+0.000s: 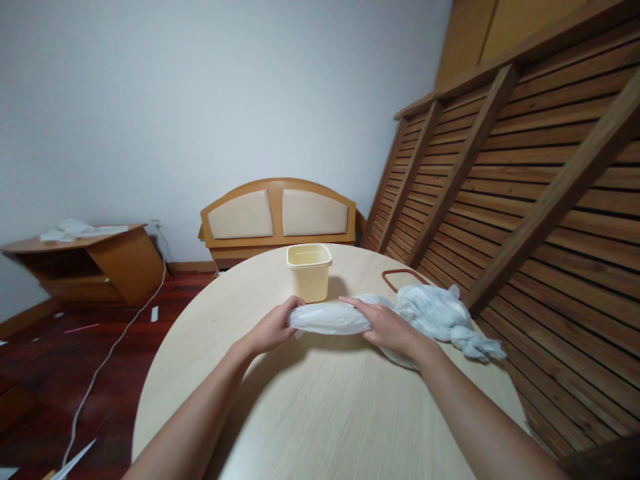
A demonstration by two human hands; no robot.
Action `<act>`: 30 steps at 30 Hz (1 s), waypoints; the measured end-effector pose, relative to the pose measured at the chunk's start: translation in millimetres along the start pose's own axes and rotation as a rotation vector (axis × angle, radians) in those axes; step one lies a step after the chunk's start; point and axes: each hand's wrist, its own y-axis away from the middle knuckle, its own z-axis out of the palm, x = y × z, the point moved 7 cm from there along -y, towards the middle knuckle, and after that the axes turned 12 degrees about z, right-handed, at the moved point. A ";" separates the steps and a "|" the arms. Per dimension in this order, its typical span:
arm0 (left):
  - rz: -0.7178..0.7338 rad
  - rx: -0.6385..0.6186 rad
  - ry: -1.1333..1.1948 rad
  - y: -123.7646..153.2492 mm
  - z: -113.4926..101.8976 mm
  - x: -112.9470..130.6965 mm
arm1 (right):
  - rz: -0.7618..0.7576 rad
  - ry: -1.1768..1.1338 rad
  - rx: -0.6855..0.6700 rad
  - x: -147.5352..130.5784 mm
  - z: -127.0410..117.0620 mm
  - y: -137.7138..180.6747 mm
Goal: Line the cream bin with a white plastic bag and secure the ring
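Rolled plastic bag (327,319) lies crosswise: left hand (273,328) clasps its left end, right hand (387,327) its right; yellow tub (309,270) just behind

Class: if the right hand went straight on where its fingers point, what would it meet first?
Probably the yellow tub, just past the rolled white bag the right hand rests on; depth is hard to judge.

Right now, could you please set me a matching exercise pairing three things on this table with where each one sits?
1 yellow tub
2 rolled white bag
3 crumpled bag

A held by left hand and right hand
B upright beyond the hands
C lying on the table, right of the right hand

Pairs: 1-B, 2-A, 3-C.
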 end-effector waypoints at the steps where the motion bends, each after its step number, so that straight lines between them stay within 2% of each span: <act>1: 0.010 0.008 0.026 0.1 -0.9 -1.3 | 0.005 -0.011 -0.003 1.5 -0.3 0.3; 5: 0.063 0.008 0.068 0.9 -5.1 -0.5 | 0.008 -0.050 0.019 5.7 -3.2 1.4; 10: 0.166 0.095 -0.067 1.4 -12.7 7.4 | 0.065 -0.110 0.112 17.7 -6.3 -0.1; 13: 0.283 0.084 -0.241 -0.3 -1.1 18.0 | 0.065 -0.157 0.119 19.4 -4.9 -0.8; 16: 0.349 0.009 -0.472 -3.6 23.4 25.5 | 0.070 -0.176 0.085 15.7 -3.1 -0.4; 20: 0.269 -0.126 -0.612 -8.3 50.7 18.5 | 0.050 -0.177 0.028 6.6 -3.3 2.7; 24: 0.147 -0.235 -0.667 -9.0 52.6 5.2 | 0.036 -0.203 -0.043 3.1 -4.9 5.2; 27: 0.148 -0.199 -0.665 -9.4 41.8 4.0 | 0.044 -0.290 -0.093 3.7 -8.7 6.1; 30: 0.218 -0.128 -0.628 -8.8 32.5 10.4 | 0.068 -0.416 -0.135 6.3 -12.0 6.3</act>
